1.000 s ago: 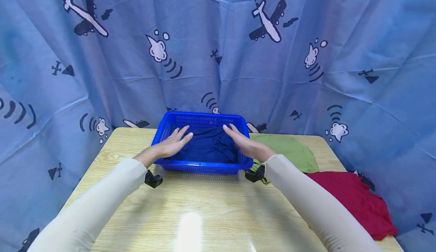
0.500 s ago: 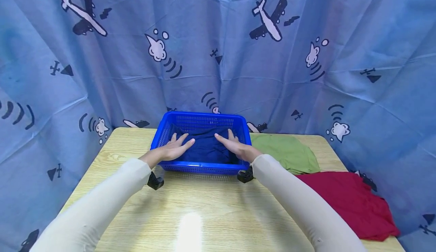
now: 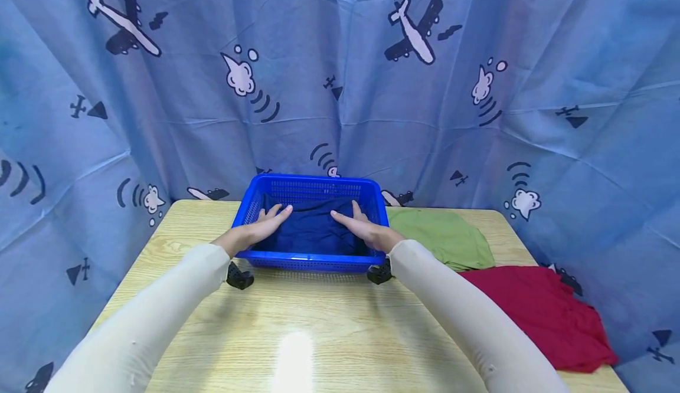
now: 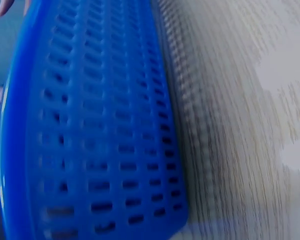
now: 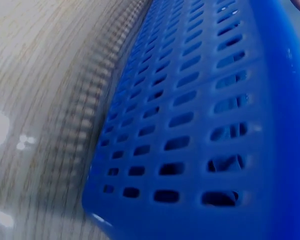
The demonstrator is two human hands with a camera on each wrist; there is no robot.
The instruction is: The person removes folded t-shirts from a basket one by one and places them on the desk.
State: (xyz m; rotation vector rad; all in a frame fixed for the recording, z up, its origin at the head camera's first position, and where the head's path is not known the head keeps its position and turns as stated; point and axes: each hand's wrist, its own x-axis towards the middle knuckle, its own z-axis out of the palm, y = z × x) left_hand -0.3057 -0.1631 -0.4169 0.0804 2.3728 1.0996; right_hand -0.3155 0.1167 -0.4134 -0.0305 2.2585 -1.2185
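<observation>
A blue plastic basket (image 3: 313,261) with slotted walls stands at the far side of the table, and a dark blue cloth (image 3: 313,228) lies in it. Inside the left part of the basket is my left hand (image 3: 261,226), fingers spread over the cloth's left side. My right hand (image 3: 363,226) reaches over the right rim, thumb and fingers extended over the cloth's right side. Whether the fingertips press the cloth is hard to tell. Both wrist views are mostly filled by the basket's front wall (image 4: 100,115), with only fingertips at the top corners.
A green cloth (image 3: 438,236) lies flat just right of the basket. Nearer on the right, a red cloth (image 3: 542,316) hangs near the edge of the wooden table (image 3: 297,316). Behind everything hangs a blue curtain (image 3: 297,86) printed with planes.
My right hand has moved left and further into the basket. The left hand shifted only slightly. The basket and cloths stay in place.
</observation>
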